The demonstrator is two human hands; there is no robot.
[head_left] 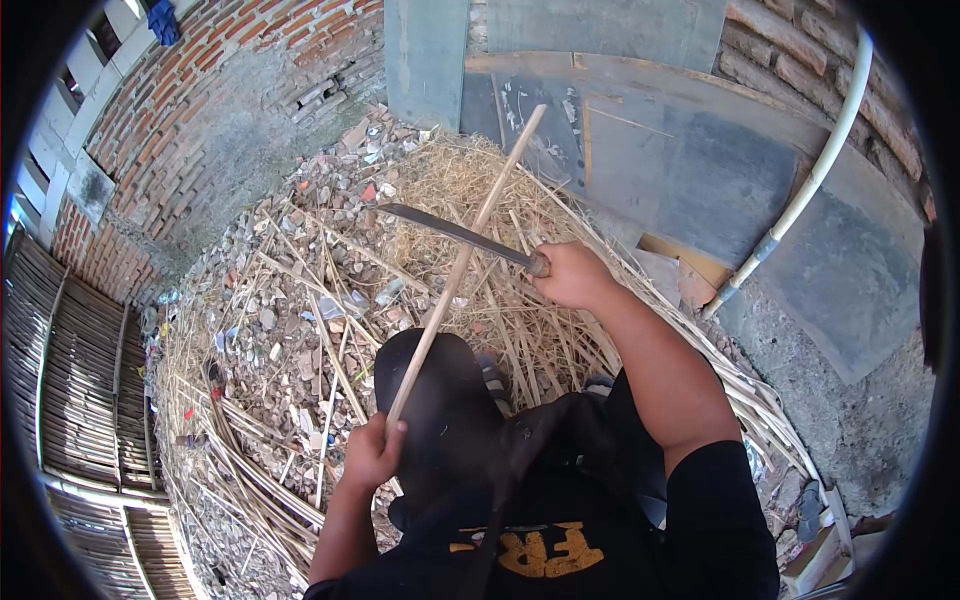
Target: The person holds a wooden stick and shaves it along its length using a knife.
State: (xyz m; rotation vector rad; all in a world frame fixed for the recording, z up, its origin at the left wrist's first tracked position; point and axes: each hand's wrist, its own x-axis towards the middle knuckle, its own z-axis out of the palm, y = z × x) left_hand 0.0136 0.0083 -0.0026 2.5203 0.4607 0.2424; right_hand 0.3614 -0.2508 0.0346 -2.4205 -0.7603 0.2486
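Observation:
My left hand [374, 455] is closed around the lower end of a long pale bamboo strip [470, 250], which slants up and away from me over my knee. In my right hand [572, 276] is the handle of a machete [455, 231], its dark blade pointing left. The blade crosses the strip at about its middle; whether they touch I cannot tell. Beneath them lies a heap of straw-like shavings [450, 190] among split strips.
Rubble [300, 250] and loose bamboo strips [250, 450] cover the ground. Brick walls [200, 110] and grey boards [680, 170] stand ahead. A pale pole [825, 165] leans at the right, and a bamboo screen [85, 380] stands at the left.

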